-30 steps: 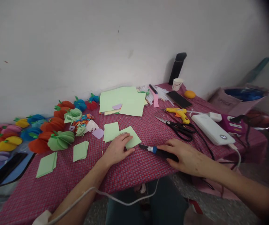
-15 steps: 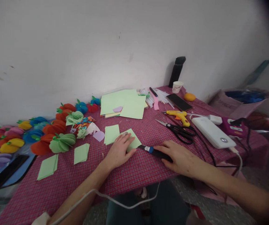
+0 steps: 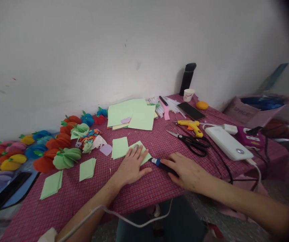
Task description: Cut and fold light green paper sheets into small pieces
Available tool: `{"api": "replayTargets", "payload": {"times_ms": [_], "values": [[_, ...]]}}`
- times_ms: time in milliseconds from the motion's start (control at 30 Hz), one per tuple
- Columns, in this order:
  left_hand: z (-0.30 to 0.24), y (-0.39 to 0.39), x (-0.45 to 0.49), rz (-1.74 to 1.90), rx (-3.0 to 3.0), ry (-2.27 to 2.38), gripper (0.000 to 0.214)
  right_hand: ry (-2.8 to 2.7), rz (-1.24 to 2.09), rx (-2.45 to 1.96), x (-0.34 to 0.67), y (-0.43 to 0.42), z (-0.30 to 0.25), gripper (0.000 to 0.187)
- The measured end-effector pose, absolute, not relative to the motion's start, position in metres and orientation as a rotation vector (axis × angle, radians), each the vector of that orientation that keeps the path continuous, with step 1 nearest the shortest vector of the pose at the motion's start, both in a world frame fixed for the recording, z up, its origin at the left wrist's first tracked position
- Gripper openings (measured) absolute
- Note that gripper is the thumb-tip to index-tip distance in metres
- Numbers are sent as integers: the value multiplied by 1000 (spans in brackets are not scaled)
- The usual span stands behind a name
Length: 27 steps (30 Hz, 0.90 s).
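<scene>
My left hand (image 3: 131, 164) lies flat with fingers spread, pressing a pale green paper piece (image 3: 145, 158) onto the checked tablecloth. My right hand (image 3: 186, 171) is wrapped round a utility knife (image 3: 168, 168) with a dark handle and a blue collar. Its front end lies at the right corner of that paper; the blade itself is too small to make out. Just left of my left fingers are stacked green paper pieces (image 3: 119, 147). More cut green pieces (image 3: 87, 169) lie farther left, with another green stack (image 3: 51, 185) beyond them.
Paper pumpkins (image 3: 67, 158) and scraps (image 3: 90, 139) crowd the left. Large green sheets (image 3: 141, 116) lie at the back. On the right are scissors (image 3: 193, 143), a yellow glue gun (image 3: 191, 126), a phone (image 3: 191, 111), a white power bank (image 3: 228, 143), a cup (image 3: 189, 95) and a black bottle (image 3: 187, 79).
My right hand and the knife have moved slightly left. The fingers of my left hand have shifted on the paper, and its thumb points farther outward. The view has shifted a little.
</scene>
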<state>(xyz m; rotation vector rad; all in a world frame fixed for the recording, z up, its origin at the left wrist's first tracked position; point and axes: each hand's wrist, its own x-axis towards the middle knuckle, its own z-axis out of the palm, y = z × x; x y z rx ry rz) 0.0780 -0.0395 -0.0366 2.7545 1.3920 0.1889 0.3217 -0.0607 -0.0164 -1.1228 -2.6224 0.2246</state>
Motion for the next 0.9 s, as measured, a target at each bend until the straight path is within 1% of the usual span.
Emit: {"api": "replayTargets", "payload": {"times_ms": [300, 600, 900], "values": [[-35, -40, 78, 154, 2763, 1392, 74, -2589, 273, -1150, 329, -60, -25, 45], [-36, -40, 78, 166, 2761, 1394, 79, -2562, 254, -1143, 330, -59, -27, 44], [-37, -39, 78, 150, 2763, 1396, 78, -2587, 232, -1123, 315, -48, -24, 41]]}}
